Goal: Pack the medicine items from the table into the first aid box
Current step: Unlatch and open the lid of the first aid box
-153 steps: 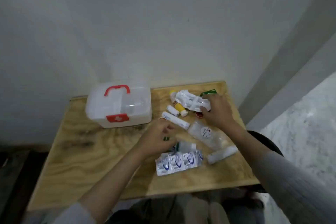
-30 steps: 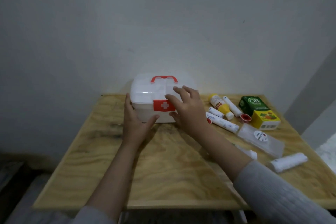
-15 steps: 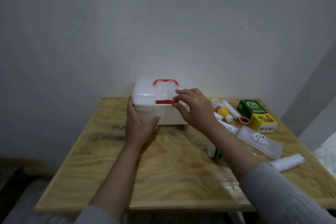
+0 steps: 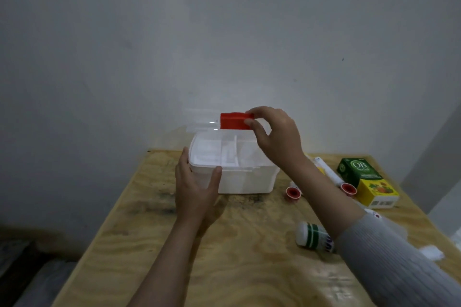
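The white first aid box (image 4: 245,182) stands at the back of the wooden table (image 4: 224,257) with its clear lid (image 4: 202,122) swung up. My right hand (image 4: 277,137) pinches the red latch (image 4: 234,121) on the lid's front edge. My left hand (image 4: 197,189) grips the box's front left corner. Inside shows a white divided tray (image 4: 224,149). Medicine items lie to the right: a green and yellow carton (image 4: 366,182), a white tube (image 4: 326,169), two red caps (image 4: 293,192) (image 4: 348,188), and a white bottle with green bands (image 4: 311,234).
A plain grey wall rises right behind the table. A clear plastic pouch (image 4: 396,229) and a white roll (image 4: 431,252) lie near the right edge, partly hidden by my right sleeve. The table's front and left part is bare wood.
My right hand has flipped the red latch and lifted the lid from shut to raised. My left hand has stayed on the box's corner. The view has moved closer.
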`<state>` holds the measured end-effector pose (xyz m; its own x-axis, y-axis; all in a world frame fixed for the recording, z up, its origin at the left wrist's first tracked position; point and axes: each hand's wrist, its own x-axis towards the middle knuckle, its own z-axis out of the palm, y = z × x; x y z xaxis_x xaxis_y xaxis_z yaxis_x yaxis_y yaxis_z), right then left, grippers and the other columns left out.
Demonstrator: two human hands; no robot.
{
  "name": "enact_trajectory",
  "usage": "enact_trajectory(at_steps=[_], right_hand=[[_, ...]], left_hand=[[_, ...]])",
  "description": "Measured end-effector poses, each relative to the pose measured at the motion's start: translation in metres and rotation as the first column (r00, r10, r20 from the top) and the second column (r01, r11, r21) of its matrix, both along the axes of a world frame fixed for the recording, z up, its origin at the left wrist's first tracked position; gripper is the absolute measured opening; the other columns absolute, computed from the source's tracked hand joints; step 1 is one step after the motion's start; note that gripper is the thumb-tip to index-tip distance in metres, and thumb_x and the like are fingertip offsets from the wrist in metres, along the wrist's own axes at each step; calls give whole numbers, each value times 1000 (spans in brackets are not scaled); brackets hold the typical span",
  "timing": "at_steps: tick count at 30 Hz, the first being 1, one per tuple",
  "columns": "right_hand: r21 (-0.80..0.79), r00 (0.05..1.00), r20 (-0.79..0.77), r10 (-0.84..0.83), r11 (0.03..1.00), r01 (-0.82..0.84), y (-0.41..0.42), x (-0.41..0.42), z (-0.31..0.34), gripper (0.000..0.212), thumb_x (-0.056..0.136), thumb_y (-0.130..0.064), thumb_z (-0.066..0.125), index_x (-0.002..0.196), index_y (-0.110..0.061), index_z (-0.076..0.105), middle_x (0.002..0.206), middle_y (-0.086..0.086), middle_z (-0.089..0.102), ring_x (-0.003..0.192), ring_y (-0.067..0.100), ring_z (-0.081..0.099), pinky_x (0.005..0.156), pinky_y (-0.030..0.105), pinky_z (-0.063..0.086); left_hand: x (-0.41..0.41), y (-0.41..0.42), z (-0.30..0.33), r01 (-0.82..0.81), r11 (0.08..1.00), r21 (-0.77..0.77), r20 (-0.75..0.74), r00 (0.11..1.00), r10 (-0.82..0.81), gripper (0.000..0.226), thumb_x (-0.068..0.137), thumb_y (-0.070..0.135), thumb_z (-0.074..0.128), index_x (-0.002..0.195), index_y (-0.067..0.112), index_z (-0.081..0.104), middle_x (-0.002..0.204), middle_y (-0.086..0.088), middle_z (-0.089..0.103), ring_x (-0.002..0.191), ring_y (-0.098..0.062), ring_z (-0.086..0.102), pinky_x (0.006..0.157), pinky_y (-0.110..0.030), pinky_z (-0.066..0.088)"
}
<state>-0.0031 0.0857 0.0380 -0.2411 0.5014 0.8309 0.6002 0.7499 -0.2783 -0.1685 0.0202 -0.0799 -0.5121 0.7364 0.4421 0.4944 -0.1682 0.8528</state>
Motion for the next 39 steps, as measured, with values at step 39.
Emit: enact_trajectory(at_steps=[39], right_hand=[[-337, 984, 176, -14, 939, 73, 26, 47, 48, 50, 87, -38, 59, 132, -20, 48, 140, 3, 51, 129, 20, 46, 107, 39, 35]], left_hand=[[-9, 6, -2, -23, 989, 145, -16, 1000, 25, 46, 77, 56, 59, 107, 21, 56, 111, 6, 49, 100, -15, 54, 73, -43, 59]])
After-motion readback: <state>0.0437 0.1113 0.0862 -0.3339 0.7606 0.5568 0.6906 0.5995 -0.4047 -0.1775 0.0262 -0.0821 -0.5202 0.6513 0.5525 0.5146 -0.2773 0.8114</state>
